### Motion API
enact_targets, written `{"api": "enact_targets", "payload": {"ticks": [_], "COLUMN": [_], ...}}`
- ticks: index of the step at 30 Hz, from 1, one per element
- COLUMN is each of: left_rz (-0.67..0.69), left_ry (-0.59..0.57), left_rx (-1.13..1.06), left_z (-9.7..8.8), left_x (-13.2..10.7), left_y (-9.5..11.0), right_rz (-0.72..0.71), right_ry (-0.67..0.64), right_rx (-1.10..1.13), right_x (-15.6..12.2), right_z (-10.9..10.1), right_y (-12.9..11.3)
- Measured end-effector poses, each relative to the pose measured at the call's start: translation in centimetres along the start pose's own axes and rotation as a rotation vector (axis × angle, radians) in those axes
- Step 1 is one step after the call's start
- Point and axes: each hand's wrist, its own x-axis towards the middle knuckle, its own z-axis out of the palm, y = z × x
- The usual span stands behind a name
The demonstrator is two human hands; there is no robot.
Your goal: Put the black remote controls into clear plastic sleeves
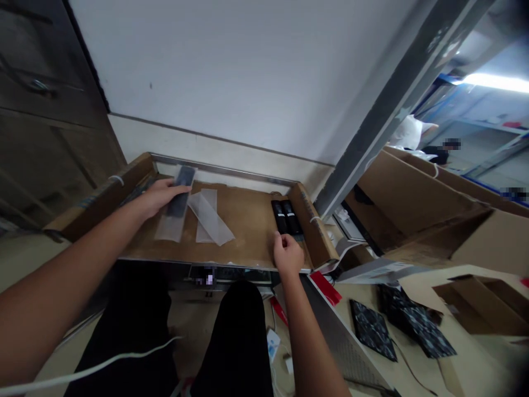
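Observation:
My left hand [162, 196] is closed on a clear plastic sleeve [170, 227], thumb across its front. A dark flat strip [182, 190] shows inside the sleeve's upper part. Two empty-looking clear sleeves [210, 218] lie crossed on the cardboard, to the right of that hand. My right hand [288, 253] has its fingers curled in, just below two black bar-shaped pieces [286, 216] with small white labels. Whether anything is inside those curled fingers is hidden. Both hands are over a shallow cardboard tray [248, 220].
More clear plastic [138, 192] lies at the tray's left end, partly behind my left arm. A pale wall [231, 71] rises behind the tray. To the right are a large cardboard box [417, 201], dark patterned packs [372, 328] and a red strip [326, 288]. A white cable [119, 358] crosses my lap.

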Motion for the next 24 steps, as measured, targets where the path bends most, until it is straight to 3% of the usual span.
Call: {"api": "enact_targets", "payload": {"ticks": [3,6,8,10,12,15,19,24], "left_rz": [0.057,0.14,0.237,0.295,0.304,0.267,0.278,0.548], "left_ry": [-0.024,-0.061,-0.094,-0.12,-0.148,-0.182,-0.206,-0.129], "left_rx": [-0.241,-0.225,-0.145,-0.109,-0.157,-0.243,-0.108,0.265], "left_z": [4.6,9.9,12.7,14.3,14.7,13.8,12.0,11.7], "left_x": [-2.2,-4.6,-5.7,-6.1,-5.7,-4.0,-2.2,-2.6], "left_y": [2.1,3.6,4.0,4.3,4.7,5.6,6.5,7.3], "right_rz": [0.021,0.08,0.104,0.149,0.191,0.21,0.228,0.201], "right_ry": [-0.384,-0.7,-0.773,-0.774,-0.755,-0.772,-0.817,-0.801], "right_rx": [0.536,0.915,0.996,1.007,1.004,1.0,0.975,0.955], "right_x": [-0.3,-1.2,-1.6,-1.7,-1.5,-1.2,-1.0,-1.0], "right_z": [1.2,3.1,3.8,4.0,3.7,3.2,3.3,3.8], "right_y": [-1.9,-3.9,-4.7,-4.9,-4.8,-4.6,-4.7,-4.6]}}
